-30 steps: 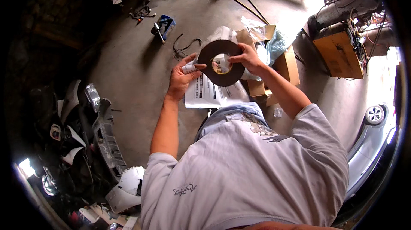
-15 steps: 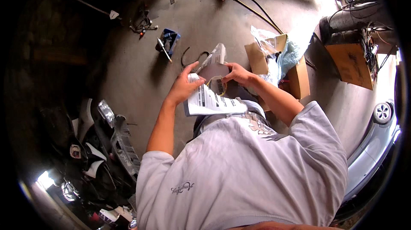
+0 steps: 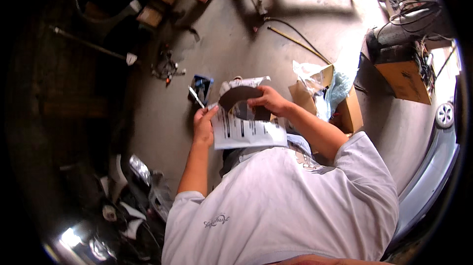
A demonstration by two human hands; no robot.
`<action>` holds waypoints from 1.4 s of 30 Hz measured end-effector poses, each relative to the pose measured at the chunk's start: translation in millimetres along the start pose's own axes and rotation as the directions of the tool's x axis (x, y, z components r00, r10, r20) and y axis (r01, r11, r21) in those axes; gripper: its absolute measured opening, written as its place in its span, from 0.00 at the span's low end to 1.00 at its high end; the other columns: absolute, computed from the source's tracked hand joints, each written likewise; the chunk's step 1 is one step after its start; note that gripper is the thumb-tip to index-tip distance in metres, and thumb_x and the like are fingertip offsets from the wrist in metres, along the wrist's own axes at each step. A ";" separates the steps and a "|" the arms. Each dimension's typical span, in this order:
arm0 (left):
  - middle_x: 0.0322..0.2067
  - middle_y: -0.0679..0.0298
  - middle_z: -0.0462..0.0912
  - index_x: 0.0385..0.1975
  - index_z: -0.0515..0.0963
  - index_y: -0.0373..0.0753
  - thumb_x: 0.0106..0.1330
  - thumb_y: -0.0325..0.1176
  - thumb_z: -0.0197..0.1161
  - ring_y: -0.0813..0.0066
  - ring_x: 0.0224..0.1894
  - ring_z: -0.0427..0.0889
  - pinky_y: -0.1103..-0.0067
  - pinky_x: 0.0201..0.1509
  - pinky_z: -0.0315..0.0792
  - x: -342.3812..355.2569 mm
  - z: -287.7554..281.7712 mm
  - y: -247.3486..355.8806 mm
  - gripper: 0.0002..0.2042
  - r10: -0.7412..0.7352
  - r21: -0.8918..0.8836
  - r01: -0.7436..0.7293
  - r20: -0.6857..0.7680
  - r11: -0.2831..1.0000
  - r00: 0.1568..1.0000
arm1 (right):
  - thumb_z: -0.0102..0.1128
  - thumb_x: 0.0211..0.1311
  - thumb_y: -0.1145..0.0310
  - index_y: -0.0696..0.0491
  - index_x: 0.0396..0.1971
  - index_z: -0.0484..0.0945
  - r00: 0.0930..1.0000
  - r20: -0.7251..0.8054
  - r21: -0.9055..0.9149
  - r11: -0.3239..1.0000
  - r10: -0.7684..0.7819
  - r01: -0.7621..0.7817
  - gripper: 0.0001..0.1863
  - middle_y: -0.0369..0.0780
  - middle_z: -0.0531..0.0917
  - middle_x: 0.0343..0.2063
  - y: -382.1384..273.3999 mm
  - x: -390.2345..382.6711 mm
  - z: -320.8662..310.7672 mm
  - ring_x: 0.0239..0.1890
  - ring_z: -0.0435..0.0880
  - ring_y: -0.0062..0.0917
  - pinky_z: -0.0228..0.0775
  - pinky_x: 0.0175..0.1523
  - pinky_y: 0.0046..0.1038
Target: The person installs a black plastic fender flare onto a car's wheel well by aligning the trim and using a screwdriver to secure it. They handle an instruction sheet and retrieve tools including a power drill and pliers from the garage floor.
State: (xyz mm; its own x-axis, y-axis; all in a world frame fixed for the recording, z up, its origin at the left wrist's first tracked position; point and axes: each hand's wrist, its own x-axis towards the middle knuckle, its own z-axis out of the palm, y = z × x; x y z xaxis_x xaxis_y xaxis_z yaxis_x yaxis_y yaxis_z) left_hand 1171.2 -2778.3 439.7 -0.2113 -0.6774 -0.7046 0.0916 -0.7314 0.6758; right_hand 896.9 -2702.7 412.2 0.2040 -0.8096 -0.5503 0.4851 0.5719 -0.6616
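My left hand (image 3: pixel 203 127) pinches the left edge of a white printed sheet (image 3: pixel 250 139), which hangs in front of my waist. My right hand (image 3: pixel 270 101) grips a flat, dark grey-brown curved piece (image 3: pixel 237 97) shaped like part of a ring. The curved piece lies over the upper part of the sheet, and print shows through its opening. I cannot tell what the piece is made of. On the floor beyond my left hand sits a small blue and black container (image 3: pixel 202 86), with a white pen-like stick (image 3: pixel 195 95) leaning at its near side.
At the right an open cardboard box (image 3: pixel 351 112) holds plastic wrapping (image 3: pixel 337 90). Tangled wires (image 3: pixel 168 70) and a yellow rod (image 3: pixel 295 43) lie on the floor. Dark car parts (image 3: pixel 138 206) pile up at the lower left. A silver car (image 3: pixel 428 166) stands at the right edge.
The printed sheet has opened out flatter and lower. My right hand has brought the curved piece across it, and my left hand has moved down to the sheet's edge. The view has shifted slightly.
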 end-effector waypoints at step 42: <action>0.50 0.63 0.83 0.60 0.72 0.35 0.62 0.46 0.73 0.76 0.53 0.81 0.75 0.56 0.77 384.9 365.5 454.3 0.31 -0.128 0.291 -0.216 0.823 0.932 0.553 | 0.60 0.70 0.69 0.63 0.45 0.81 0.964 0.250 -0.060 0.993 -0.085 0.103 0.12 0.36 0.87 0.36 -535.3 288.2 -249.3 0.36 0.84 0.16 0.77 0.43 0.22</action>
State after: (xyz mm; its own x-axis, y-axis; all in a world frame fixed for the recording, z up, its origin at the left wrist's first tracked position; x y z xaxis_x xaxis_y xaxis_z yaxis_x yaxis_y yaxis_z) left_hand 775.8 -3342.8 554.7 -0.9297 -0.2163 -0.2980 -0.1517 -0.5125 0.8452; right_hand 484.0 -3209.3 480.8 0.3686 -0.8623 -0.3472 0.4516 0.4925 -0.7439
